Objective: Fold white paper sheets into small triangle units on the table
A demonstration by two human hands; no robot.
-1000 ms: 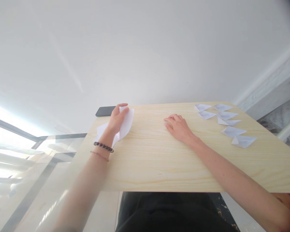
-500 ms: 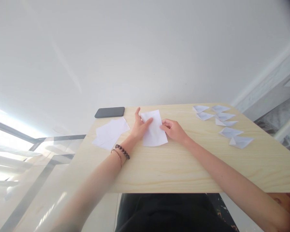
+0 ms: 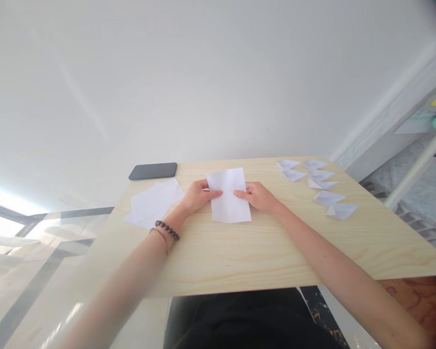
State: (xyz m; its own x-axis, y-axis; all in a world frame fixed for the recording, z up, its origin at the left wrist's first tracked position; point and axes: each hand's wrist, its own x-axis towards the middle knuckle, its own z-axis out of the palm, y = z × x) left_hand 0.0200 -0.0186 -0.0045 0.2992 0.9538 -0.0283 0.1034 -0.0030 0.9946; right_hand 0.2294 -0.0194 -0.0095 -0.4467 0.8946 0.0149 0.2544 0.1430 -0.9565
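Head view: one white sheet [image 3: 229,208], held by its side edges between your left hand [image 3: 198,196] and right hand [image 3: 260,196]. Loose sheets [image 3: 153,199] left of your hands; folded papers [image 3: 329,197] right. Risk: an uneven pull could crease or tear it.

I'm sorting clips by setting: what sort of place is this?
Indoors, perhaps a room at home: a light wooden table, a plain pale wall beyond it, and glossy flooring at left.
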